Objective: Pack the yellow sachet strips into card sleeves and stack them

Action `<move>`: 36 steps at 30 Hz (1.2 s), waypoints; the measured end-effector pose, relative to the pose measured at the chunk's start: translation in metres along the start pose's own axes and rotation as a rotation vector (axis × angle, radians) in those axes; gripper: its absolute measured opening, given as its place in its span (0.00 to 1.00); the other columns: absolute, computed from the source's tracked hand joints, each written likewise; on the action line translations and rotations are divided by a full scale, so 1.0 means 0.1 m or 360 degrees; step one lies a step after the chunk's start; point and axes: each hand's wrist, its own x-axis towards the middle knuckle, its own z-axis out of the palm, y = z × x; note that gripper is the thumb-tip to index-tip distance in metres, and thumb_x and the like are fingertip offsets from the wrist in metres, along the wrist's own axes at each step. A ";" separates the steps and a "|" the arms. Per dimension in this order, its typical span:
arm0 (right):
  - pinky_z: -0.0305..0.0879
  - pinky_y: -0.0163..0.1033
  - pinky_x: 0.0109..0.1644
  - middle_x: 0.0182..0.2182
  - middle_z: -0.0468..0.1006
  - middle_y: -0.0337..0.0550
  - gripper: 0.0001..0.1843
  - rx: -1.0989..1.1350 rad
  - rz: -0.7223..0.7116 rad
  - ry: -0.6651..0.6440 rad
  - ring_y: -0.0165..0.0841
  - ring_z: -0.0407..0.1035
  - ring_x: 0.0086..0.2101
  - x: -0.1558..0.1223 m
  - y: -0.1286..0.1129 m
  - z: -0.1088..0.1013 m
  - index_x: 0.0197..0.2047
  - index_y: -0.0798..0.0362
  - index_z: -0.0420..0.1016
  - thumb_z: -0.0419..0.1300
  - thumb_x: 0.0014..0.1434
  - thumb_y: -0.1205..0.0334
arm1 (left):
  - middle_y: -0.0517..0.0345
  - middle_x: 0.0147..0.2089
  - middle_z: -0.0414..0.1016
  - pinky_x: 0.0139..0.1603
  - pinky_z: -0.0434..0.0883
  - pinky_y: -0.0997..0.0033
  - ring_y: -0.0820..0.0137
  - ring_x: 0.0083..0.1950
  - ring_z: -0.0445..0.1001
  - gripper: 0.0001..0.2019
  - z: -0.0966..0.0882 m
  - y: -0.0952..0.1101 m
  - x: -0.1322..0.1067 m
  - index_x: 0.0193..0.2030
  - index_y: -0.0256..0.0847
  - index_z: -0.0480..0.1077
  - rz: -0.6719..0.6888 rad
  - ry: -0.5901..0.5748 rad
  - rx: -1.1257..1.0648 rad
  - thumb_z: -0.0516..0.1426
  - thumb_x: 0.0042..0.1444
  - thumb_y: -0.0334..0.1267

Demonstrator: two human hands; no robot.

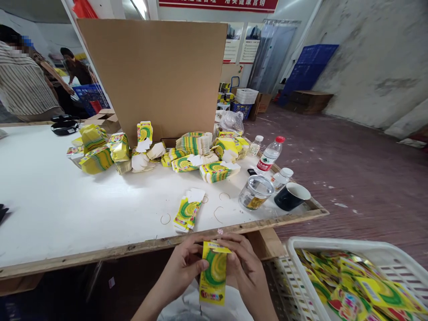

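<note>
Both hands hold one small yellow and green carton [214, 276] upright below the table's front edge. My left hand [187, 263] pinches its left side, thumb on the printed front. My right hand [244, 263] grips the upper right corner, fingers at the top flap; part of the fingers is hidden behind the carton. Just beyond, on the white table [133, 214], lies a short stack of flat cartons [189, 211] of the same print. Loose rubber bands [165, 219] lie around that stack.
Bundled flat cartons [217, 171] line the foot of a tall cardboard sheet [154, 76]. A water bottle [269, 156], a clear jar [256, 194] and a dark mug [290, 197] stand at the right edge. A white basket [351, 244] of yellow packets is lower right. Other people [26, 84] are far left.
</note>
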 end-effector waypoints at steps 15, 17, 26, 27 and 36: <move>0.62 0.32 0.27 0.23 0.70 0.32 0.22 -0.0220 0.0427 -0.0185 0.31 0.65 0.23 -0.04 0.12 0.15 0.53 0.50 0.70 0.61 0.55 0.59 | 0.44 0.50 0.82 0.47 0.73 0.66 0.58 0.49 0.80 0.23 0.04 0.02 0.03 0.60 0.42 0.68 -0.0002 0.0055 0.0236 0.62 0.57 0.36; 0.59 0.32 0.25 0.21 0.68 0.30 0.22 -0.0271 0.0468 -0.0135 0.31 0.63 0.21 -0.05 0.13 0.17 0.53 0.51 0.69 0.60 0.54 0.60 | 0.45 0.50 0.82 0.48 0.73 0.66 0.59 0.50 0.80 0.22 0.06 0.00 0.04 0.60 0.42 0.69 0.0011 0.0051 0.0265 0.61 0.58 0.34; 0.68 0.33 0.30 0.26 0.76 0.38 0.20 -0.0079 0.0281 -0.0113 0.32 0.70 0.26 -0.03 0.14 0.12 0.54 0.53 0.76 0.59 0.61 0.54 | 0.46 0.46 0.83 0.44 0.73 0.65 0.59 0.43 0.80 0.22 0.03 -0.04 0.07 0.55 0.41 0.71 -0.0013 0.0162 0.0110 0.65 0.53 0.36; 0.72 0.35 0.36 0.34 0.80 0.44 0.20 -0.0039 0.0265 -0.0100 0.35 0.74 0.33 -0.03 0.15 0.10 0.54 0.51 0.77 0.59 0.62 0.53 | 0.47 0.45 0.83 0.43 0.73 0.66 0.60 0.42 0.80 0.22 0.05 -0.05 0.06 0.55 0.41 0.72 -0.0027 0.0167 0.0091 0.65 0.52 0.36; 0.62 0.60 0.56 0.38 0.79 0.55 0.19 -0.1162 -0.0157 0.1097 0.51 0.72 0.44 -0.12 -0.05 -0.63 0.42 0.54 0.82 0.60 0.61 0.48 | 0.45 0.60 0.72 0.63 0.65 0.58 0.57 0.63 0.69 0.24 -0.26 -0.01 0.44 0.60 0.40 0.66 0.0180 0.0836 0.1372 0.59 0.57 0.41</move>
